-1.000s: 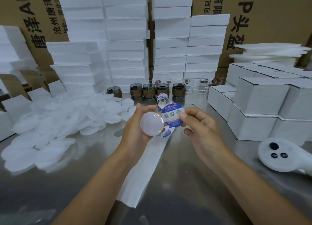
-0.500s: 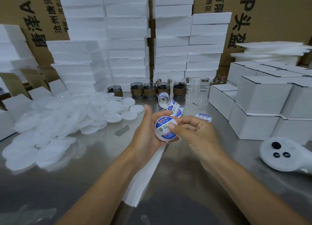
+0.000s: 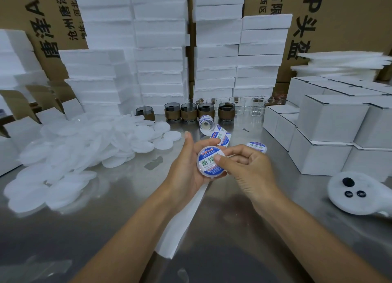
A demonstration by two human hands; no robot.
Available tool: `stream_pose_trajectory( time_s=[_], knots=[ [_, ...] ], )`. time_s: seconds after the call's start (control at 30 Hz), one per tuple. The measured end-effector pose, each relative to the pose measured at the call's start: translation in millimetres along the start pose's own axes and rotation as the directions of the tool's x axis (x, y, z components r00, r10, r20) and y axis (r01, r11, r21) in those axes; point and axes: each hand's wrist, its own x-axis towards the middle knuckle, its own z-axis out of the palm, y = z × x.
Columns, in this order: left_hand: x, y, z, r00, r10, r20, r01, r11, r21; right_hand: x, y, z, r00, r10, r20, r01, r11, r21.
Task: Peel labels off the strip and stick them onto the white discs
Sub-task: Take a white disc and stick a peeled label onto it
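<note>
My left hand cups a white disc that carries a round blue-and-white label. The thumb of my right hand presses on the label's right side. Behind the hands, the label roll lies on the metal table with its strip of labels uncurling toward me. The bare white backing strip runs under my left wrist to the near edge. A labelled disc lies to the right of the hands. A big pile of plain white discs spreads over the left of the table.
Small white boxes are stacked on the right, and a white handheld controller lies in front of them. Brown-sleeved glass cups line the back, before tall stacks of white foam blocks and cardboard cartons.
One second ago my right hand held the peeled label beside the bare disc. The label now sits on the disc, and my right thumb rubs it down.
</note>
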Motion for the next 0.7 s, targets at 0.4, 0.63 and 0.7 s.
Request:
stream_pose_trajectory(
  time_s=[0.4, 0.63, 0.7],
  knots=[
    [-1.3, -1.1, 1.9, 1.0, -0.003, 0.013, 0.003, 1.0, 0.006, -0.2, 1.1, 1.2, 1.0, -0.006, -0.003, 0.006, 1.0, -0.009],
    [-4.6, -1.4, 1.2, 0.997, 0.032, 0.068, -0.035, 0.998, 0.046, 0.0, 1.7, 0.8, 1.0, -0.004, -0.011, 0.004, 0.999, -0.047],
    [-5.3, -1.8, 1.6, 0.996, 0.05, 0.074, -0.058, 0.993, 0.107, 0.3, 2.1, 0.1, 1.0, -0.009, -0.02, 0.007, 0.998, -0.067]
  ],
)
